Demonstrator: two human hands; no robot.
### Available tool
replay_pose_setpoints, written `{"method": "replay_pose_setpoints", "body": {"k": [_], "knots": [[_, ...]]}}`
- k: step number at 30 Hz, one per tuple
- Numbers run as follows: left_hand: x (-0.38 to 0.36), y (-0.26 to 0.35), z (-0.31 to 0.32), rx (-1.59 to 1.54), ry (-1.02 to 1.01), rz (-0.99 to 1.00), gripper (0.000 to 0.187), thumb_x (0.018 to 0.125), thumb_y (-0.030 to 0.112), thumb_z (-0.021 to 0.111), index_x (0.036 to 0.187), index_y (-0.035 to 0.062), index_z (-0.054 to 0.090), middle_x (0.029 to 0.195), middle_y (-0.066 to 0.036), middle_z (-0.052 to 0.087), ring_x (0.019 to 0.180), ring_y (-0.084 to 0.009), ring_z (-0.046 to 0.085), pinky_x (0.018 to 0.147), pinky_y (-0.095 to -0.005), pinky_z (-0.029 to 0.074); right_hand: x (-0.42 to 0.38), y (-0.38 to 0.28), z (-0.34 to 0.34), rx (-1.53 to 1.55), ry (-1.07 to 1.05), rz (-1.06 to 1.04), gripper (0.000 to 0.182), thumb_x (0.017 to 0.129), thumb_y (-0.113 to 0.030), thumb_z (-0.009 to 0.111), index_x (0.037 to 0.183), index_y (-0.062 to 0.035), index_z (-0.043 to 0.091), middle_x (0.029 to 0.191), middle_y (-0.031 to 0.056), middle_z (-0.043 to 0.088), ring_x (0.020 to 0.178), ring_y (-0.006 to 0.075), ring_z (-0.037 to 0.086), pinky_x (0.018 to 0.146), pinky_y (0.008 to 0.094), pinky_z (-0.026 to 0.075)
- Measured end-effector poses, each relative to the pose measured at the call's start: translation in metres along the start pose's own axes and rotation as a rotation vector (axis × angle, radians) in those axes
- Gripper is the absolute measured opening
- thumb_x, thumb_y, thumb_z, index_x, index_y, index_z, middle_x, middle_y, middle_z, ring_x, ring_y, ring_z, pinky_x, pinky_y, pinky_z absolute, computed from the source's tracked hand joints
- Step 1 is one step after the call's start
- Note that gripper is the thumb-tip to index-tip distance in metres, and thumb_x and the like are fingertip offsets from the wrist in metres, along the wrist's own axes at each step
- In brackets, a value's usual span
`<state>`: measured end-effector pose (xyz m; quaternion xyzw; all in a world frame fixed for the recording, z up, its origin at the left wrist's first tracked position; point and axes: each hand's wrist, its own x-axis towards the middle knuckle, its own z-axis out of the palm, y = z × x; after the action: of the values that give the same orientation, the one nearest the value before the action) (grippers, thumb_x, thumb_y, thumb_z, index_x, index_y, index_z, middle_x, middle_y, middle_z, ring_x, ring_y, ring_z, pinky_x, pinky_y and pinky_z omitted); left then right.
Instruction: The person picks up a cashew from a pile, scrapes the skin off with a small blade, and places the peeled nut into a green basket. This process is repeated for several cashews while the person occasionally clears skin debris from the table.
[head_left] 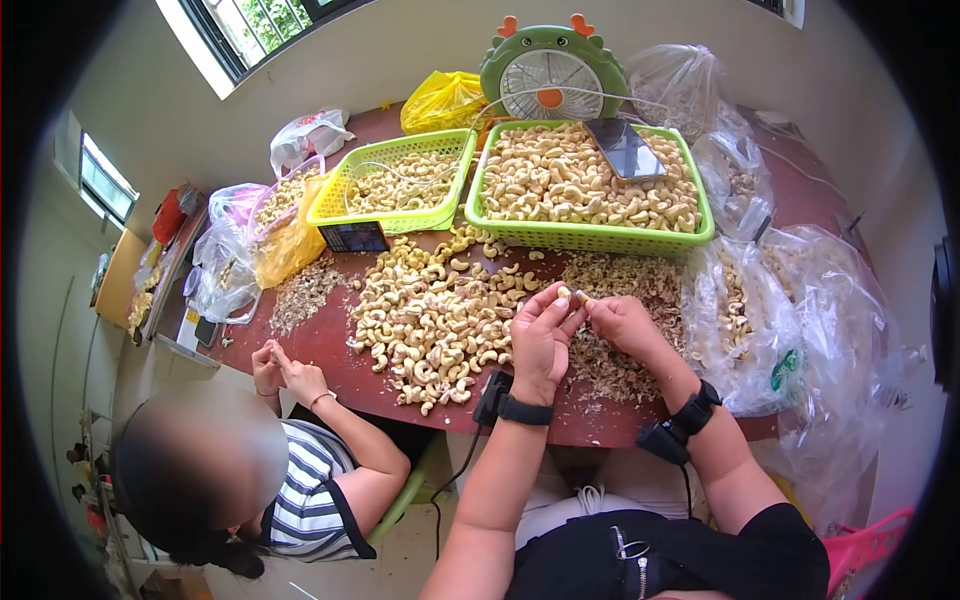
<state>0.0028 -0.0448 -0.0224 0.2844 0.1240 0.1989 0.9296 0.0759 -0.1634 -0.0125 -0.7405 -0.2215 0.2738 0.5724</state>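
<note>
My left hand [543, 335] is raised over the table's front, with a cashew [565, 293] pinched at its fingertips. Close against it, my right hand [622, 325] is closed around a small dark-tipped tool [582, 297], whose point is at the nut. Both wrists wear black straps. Left of my hands spreads a pile of loose cashews [430, 315]. Brown skin flakes [625, 370] lie beneath and around my hands. Behind them stands a green basket [600, 235] full of cashews, with a phone [622, 148] lying on top.
Another person in a striped shirt [310, 490] sits at the left, hands together at the table edge. A yellow-green basket [390, 220], a propped phone [354, 236] and a green fan [550, 75] stand farther back. Plastic bags [745, 330] crowd the right side.
</note>
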Motion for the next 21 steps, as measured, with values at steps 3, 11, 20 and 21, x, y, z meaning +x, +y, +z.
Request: {"method": "replay_pose_setpoints", "body": {"k": [3,11,20,21], "knots": [[-0.0008,0.0026,0.0011,-0.067,0.019,-0.017,0.027,0.078,-0.003,0.050,0.105,-0.0010,0.049,0.089,-0.011,0.058,0.085,-0.0216,0.057,0.078,-0.0380,0.049,0.0008,0.0000,-0.0009,0.022,-0.037,0.027,0.040,0.084,-0.033,0.049,0.058,-0.0039,0.054,0.049,-0.0037,0.044,0.044,0.0045,0.036,0.041,0.0213,0.029],[-0.0005,0.0019,0.0001,-0.019,0.045,-0.001,0.023,0.079,0.000,0.052,0.102,0.0031,0.048,0.089,-0.009,0.057,0.082,-0.0186,0.057,0.075,-0.0367,0.050,-0.0023,-0.0043,-0.0003,0.067,-0.075,-0.015,0.040,0.085,-0.034,0.048,0.057,-0.0047,0.052,0.049,-0.0048,0.042,0.045,0.0041,0.034,0.040,0.0212,0.027],[-0.0029,0.0042,0.0065,0.034,0.069,0.035,0.023,0.080,0.003,0.054,0.102,0.0029,0.049,0.092,-0.009,0.058,0.084,-0.0187,0.058,0.068,-0.0346,0.053,-0.0013,-0.0024,0.0004,-0.031,-0.100,-0.054,0.042,0.085,-0.033,0.047,0.056,-0.0030,0.052,0.048,-0.0026,0.042,0.045,0.0053,0.036,0.041,0.0229,0.030],[-0.0028,0.0040,0.0065,0.039,0.076,0.040,0.023,0.080,0.003,0.054,0.103,0.0026,0.049,0.092,-0.009,0.058,0.084,-0.0186,0.058,0.068,-0.0344,0.053,-0.0017,-0.0028,0.0007,-0.044,-0.091,-0.058,0.041,0.084,-0.033,0.047,0.057,-0.0022,0.052,0.048,-0.0023,0.042,0.045,0.0056,0.037,0.042,0.0233,0.031]]}}
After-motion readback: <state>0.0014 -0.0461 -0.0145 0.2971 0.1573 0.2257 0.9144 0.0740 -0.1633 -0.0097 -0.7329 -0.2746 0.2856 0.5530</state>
